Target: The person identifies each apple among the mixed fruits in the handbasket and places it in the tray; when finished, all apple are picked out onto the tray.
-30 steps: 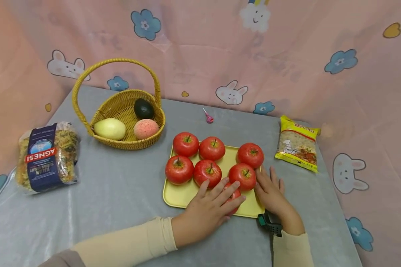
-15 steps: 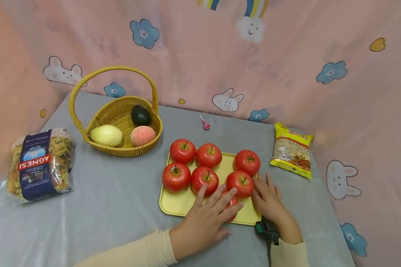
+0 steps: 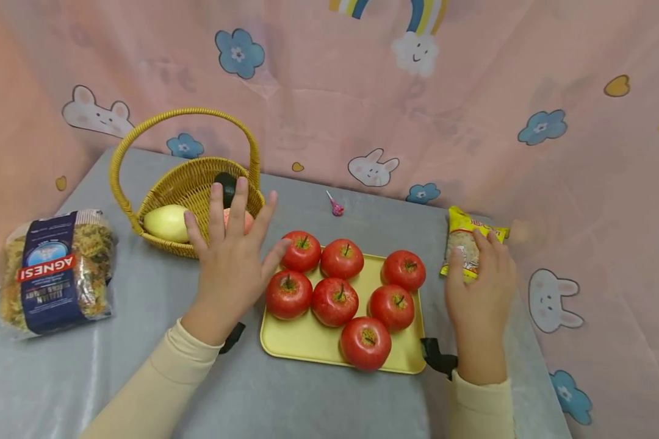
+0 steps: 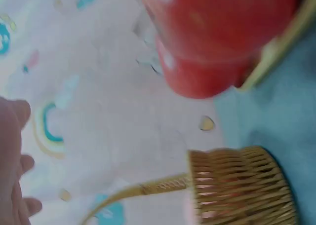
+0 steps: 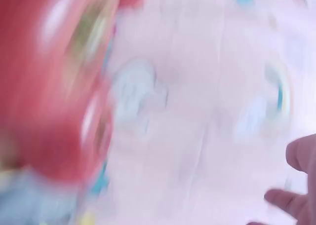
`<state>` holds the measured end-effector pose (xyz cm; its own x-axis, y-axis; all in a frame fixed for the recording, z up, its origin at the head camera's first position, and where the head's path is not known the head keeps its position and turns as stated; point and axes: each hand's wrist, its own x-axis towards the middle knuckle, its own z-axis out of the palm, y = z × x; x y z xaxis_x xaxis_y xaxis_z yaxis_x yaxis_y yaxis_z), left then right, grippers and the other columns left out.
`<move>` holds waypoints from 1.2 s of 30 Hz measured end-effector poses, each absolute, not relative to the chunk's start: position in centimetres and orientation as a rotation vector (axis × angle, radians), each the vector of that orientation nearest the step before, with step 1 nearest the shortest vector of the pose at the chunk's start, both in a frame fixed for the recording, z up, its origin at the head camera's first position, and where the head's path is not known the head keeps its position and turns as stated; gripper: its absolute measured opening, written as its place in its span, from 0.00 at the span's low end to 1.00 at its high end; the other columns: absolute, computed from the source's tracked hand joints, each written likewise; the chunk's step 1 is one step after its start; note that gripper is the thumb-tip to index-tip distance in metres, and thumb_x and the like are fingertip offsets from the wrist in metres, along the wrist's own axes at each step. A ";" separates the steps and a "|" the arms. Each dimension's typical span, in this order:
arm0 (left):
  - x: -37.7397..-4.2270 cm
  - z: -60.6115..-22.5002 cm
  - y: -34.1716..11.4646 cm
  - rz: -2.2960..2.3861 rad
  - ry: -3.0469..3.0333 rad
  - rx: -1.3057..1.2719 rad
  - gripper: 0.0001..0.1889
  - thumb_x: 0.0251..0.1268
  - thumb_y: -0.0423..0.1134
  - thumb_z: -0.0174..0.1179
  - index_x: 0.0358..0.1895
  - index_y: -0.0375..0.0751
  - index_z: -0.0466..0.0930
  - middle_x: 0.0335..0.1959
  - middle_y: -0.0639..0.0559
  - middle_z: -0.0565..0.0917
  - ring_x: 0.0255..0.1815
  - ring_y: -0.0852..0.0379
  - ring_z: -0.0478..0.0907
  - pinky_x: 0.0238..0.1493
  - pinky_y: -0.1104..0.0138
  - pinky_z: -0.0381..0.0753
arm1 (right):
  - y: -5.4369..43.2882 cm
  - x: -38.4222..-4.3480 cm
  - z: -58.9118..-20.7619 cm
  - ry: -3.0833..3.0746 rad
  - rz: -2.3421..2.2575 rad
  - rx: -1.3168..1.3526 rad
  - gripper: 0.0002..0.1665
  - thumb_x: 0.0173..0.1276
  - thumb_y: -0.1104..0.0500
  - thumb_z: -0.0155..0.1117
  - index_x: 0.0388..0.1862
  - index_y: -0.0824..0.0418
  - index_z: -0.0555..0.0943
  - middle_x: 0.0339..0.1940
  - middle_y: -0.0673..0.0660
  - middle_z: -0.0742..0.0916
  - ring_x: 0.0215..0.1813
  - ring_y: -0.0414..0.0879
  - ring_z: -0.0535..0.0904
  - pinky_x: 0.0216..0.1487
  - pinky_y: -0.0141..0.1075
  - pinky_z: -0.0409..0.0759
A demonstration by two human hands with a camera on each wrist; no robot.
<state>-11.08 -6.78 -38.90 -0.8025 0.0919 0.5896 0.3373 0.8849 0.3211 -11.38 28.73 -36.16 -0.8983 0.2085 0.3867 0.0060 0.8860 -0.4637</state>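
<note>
Several red apples [image 3: 335,302] sit on a yellow tray [image 3: 302,342] in the head view, one of them at the tray's front edge. My left hand [image 3: 225,271] hangs in the air left of the tray with spread fingers, overlapping the wicker basket [image 3: 167,244] and holding nothing. Raised on the tray's right side, my right hand [image 3: 483,299] is also bare, its fingers extended over the view of a yellow food bag [image 3: 461,241]. The left wrist view shows an apple [image 4: 217,22] up close; blurred apples [image 5: 54,87] fill the left of the right wrist view.
The basket holds a pale yellow-green fruit [image 3: 166,223], a dark avocado [image 3: 226,186] and a pink peach-like fruit [image 3: 248,222], partly covered by fingers. A pasta bag [image 3: 60,271] lies at the left. Behind the tray lies a lollipop [image 3: 337,208]. A pink curtain [image 3: 307,91] hangs behind.
My left hand has left the front apple and moved up and left toward the basket. My right hand has lifted off the tray's right side and moved right. The apples stay in place.
</note>
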 end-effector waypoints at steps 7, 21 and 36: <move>-11.5 -40.4 -5.9 -0.584 -2.651 -0.262 0.38 0.75 0.63 0.58 0.84 0.57 0.64 0.88 0.41 0.48 0.87 0.35 0.32 0.72 0.23 0.32 | 20.8 -12.2 -36.0 -3.028 0.417 0.162 0.52 0.79 0.29 0.49 0.91 0.49 0.46 0.90 0.59 0.42 0.86 0.68 0.28 0.70 0.78 0.23; -11.1 -40.7 -4.8 -0.561 -2.592 -0.353 0.40 0.73 0.64 0.59 0.83 0.54 0.65 0.89 0.44 0.43 0.87 0.37 0.28 0.72 0.25 0.33 | 20.2 -11.9 -36.1 -3.139 0.468 0.236 0.52 0.79 0.28 0.50 0.91 0.47 0.45 0.90 0.57 0.42 0.86 0.66 0.24 0.70 0.75 0.18; -10.6 -40.3 -5.0 -0.614 -2.625 -0.324 0.39 0.75 0.64 0.57 0.84 0.55 0.64 0.88 0.43 0.46 0.87 0.37 0.28 0.74 0.28 0.29 | 21.4 -11.2 -35.7 -3.155 0.482 0.187 0.53 0.79 0.31 0.54 0.90 0.50 0.46 0.90 0.59 0.43 0.85 0.68 0.25 0.70 0.73 0.16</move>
<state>-10.64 -4.98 -40.28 -0.8832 0.1269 0.4515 0.3140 0.8751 0.3682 -11.20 21.36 -35.71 -0.9916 -0.1240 -0.0370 -0.1073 0.9477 -0.3006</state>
